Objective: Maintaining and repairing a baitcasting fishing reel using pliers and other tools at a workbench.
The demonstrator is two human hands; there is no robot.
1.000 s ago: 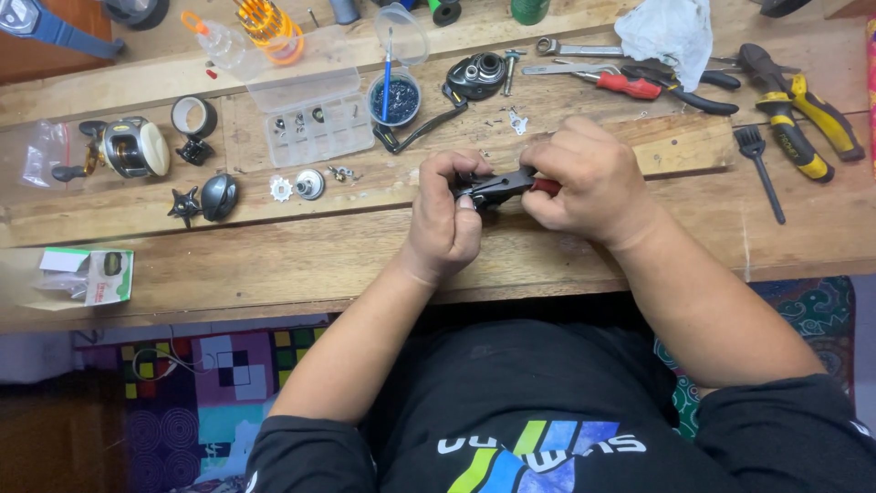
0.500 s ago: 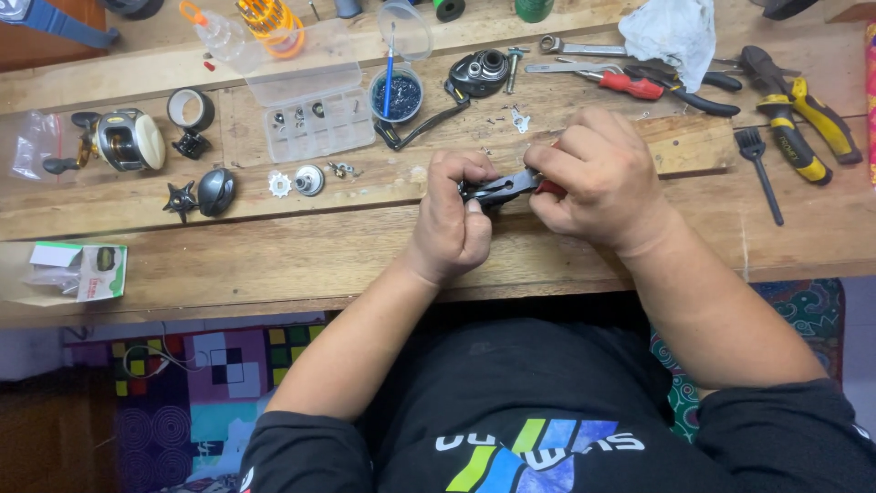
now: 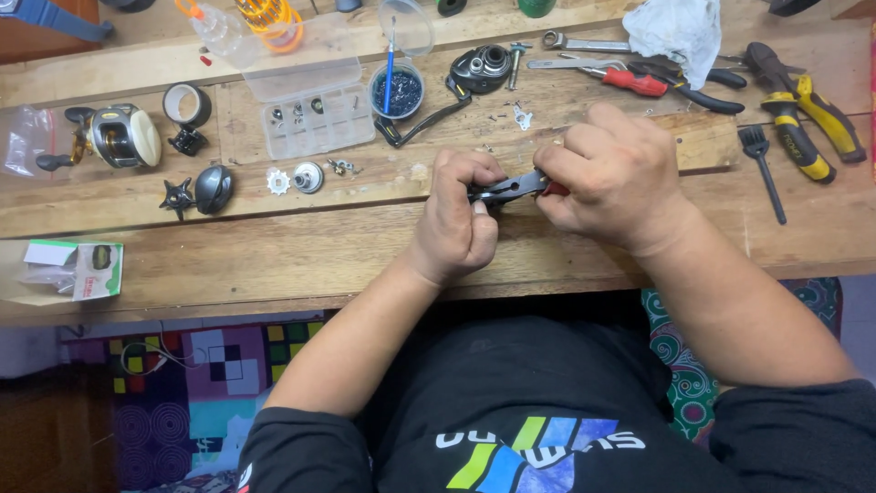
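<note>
Right hand [image 3: 611, 173] closing around red-handled steel pliers [image 3: 511, 189]; left hand [image 3: 461, 215] pinching small dark part at tips. Squeezing gently, keeping part steady advisable.

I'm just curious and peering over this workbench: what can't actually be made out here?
- Head view: the small part in the left hand is hidden by its curled fingers.
- The pliers tip vanishes behind that hand; the right hand covers the handles.
- The compartment box holds bits too small to tell.
- The blue tool is cut by the top edge.
</note>
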